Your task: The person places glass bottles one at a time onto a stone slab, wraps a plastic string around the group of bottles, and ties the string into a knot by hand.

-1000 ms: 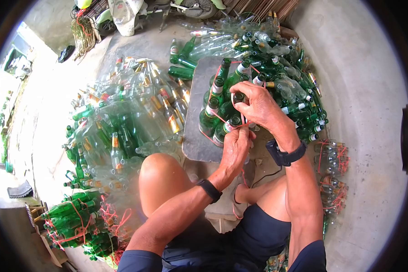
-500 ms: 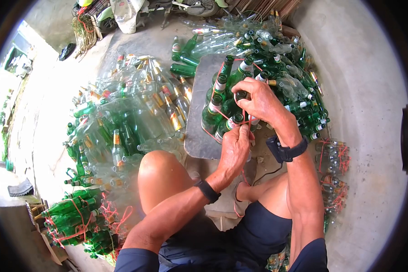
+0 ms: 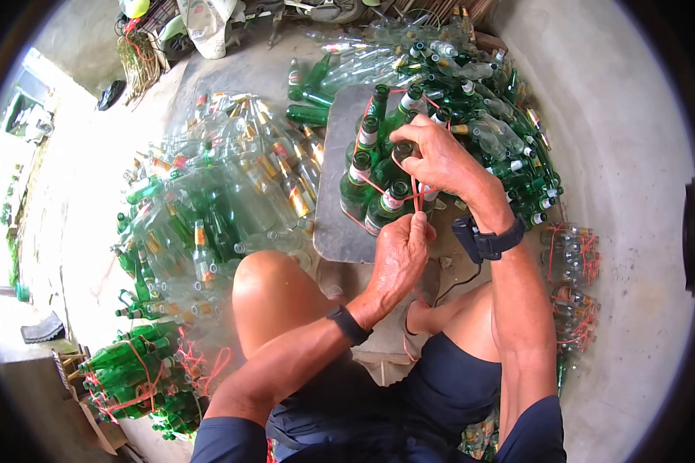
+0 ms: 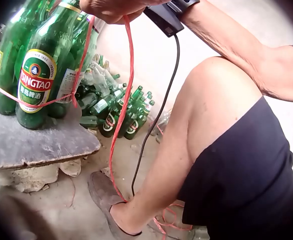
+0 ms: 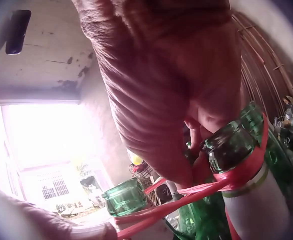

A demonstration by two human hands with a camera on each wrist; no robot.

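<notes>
Green beer bottles stand upright in a tight cluster, wrapped by red plastic string low around their bodies. More red string loops about the necks. My right hand curls thumb and fingers round the neck of a middle bottle. Just in front of the cluster, my left hand pinches the red string, which runs taut up to the necks. A loose length of string hangs down past the foot in the left wrist view.
The cluster stands on a dark board. Loose clear and green bottles heap to the left, more lie behind and right. Tied bundles sit at the lower left. My knee is near the board.
My left hand has drawn back from the bottles towards my body, and more taut string shows between it and the necks. My right hand keeps to the same bottle neck.
</notes>
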